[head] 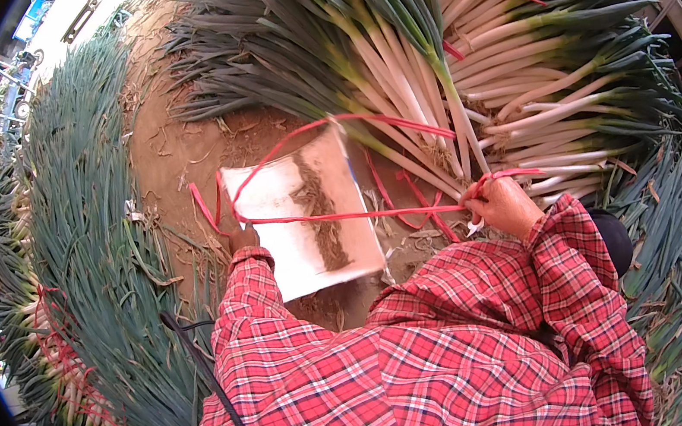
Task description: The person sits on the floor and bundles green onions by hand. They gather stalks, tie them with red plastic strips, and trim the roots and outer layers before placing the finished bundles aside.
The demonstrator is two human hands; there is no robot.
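Observation:
A red plastic twine (348, 216) is stretched between my two hands. My left hand (245, 239) grips one part of it at the left edge of a white sheet (274, 248), and a loose end sticks up beyond the fingers. My right hand (505, 206) pinches the twine near the root ends of several long green onions (398, 87). A second stretch of the twine loops over the sheet toward those onions. The sheet lies on the ground, with a strip of dry brown debris across it.
At the right is a heap of green onions (531, 75) with pale stalks, some with red twine on them. More leafy onions (85, 203) form a long row at the left. Bare soil (169, 152) with dry husks lies between. A black strap (222, 393) hangs by my left side.

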